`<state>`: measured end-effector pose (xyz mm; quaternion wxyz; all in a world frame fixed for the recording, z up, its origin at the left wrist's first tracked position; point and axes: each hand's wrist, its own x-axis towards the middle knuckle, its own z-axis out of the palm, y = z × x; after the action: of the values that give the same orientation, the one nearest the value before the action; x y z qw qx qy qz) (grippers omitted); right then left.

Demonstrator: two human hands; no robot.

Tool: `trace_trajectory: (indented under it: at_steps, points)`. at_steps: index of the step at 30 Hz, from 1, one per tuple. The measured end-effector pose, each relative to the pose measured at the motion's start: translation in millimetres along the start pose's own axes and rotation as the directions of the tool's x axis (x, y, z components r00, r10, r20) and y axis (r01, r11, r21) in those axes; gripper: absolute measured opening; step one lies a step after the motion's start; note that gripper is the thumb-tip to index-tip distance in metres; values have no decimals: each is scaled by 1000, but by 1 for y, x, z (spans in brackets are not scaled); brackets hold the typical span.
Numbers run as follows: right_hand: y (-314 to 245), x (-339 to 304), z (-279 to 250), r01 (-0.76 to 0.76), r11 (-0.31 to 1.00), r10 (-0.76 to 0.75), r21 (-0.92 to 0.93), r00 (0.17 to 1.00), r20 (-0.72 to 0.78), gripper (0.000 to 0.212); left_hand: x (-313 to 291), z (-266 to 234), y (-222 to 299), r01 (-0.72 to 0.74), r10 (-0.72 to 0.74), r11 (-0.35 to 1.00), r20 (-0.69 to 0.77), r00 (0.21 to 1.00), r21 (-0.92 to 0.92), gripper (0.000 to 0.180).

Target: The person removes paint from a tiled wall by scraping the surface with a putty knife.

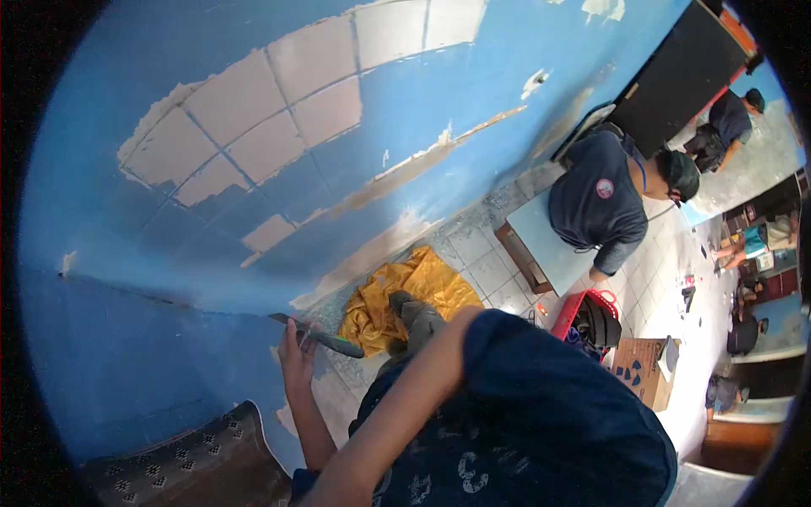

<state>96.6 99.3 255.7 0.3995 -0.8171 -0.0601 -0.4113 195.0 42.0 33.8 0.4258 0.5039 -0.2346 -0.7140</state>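
Note:
My left hand (295, 358) is closed around a putty knife (340, 344) beside the blue wall (186, 253). Its flat blade points up and left, toward the wall corner, and its grey-green handle angles toward my feet. My right forearm (405, 397) crosses in front of my dark shirt to the lower edge, where the hand is out of sight. Large patches of blue paint are gone from the wall, baring pale tile squares (317, 59). A crumpled yellow cloth (443, 283) lies on the floor, with my shoe (405, 302) on it.
To the right, another person (604, 190) bends over a pale-topped low table (541, 237). Near them stand a red basket (610, 297) with dark items and a cardboard box (649, 387). A dark patterned mat (194, 460) is at lower left. Several people are farther right.

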Motion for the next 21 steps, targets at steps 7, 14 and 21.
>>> trace_trajectory:
  at_steps: [7, 14, 21]
  points:
    - [-22, 47, 47, 174, 962, -207, 209, 967, 149, 35, -1, 1, -17, 90, -99, 990, 75, 992, 112, 40]
    - [-35, 60, 66, 203, 945, -253, 258, 951, 180, 34, -16, 16, -16, 94, -112, 985, 120, 986, 145, 40]
    - [-49, 68, 80, 235, 917, -305, 321, 934, 188, 32, -24, 13, -20, 92, -104, 988, 93, 990, 127, 40]
